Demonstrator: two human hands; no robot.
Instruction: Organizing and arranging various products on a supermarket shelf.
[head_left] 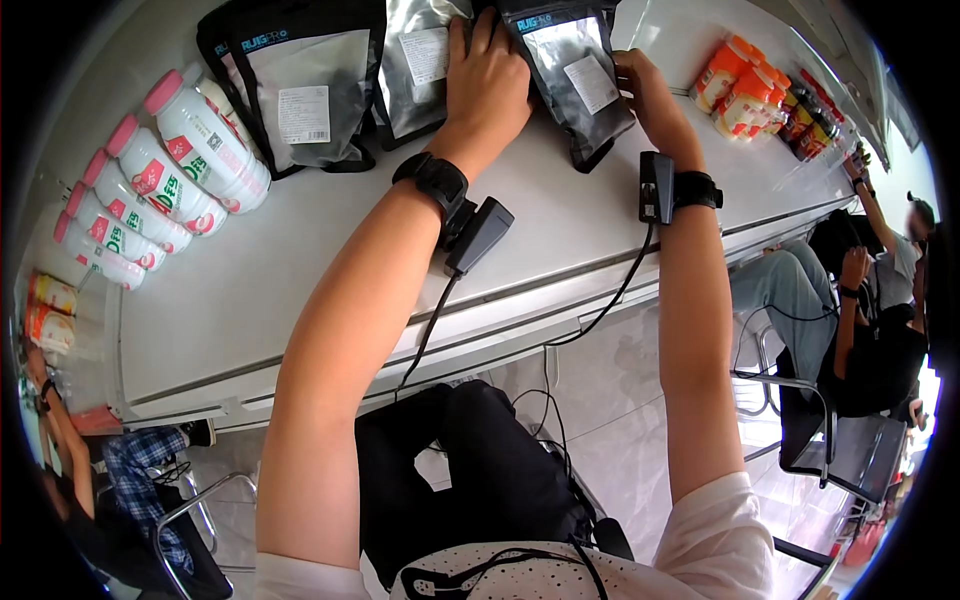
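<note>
My left hand (490, 85) reaches over the right side of a silver-fronted pouch (420, 100) with a white label. Its fingers are stretched out and a little apart against the pouch; its thumb is hidden. My right hand (655, 95) closes on the right edge of another black-edged zip pouch (570, 65), its fingertips partly hidden there. That pouch leans at a slant, its narrow lower end toward me. To the left, a similar black pouch (305, 90) overlaps one more behind it. All lie on or against a white tabletop (250, 270).
Shrink-wrapped white bottles with pink caps (145, 185) stand at the left. Small orange bottles (745, 90) and dark-red bottles (810, 120) sit at the far right. Cables (430, 330) run from my wrist devices over the table edge. Other people sit at both sides, near a chair (840, 440).
</note>
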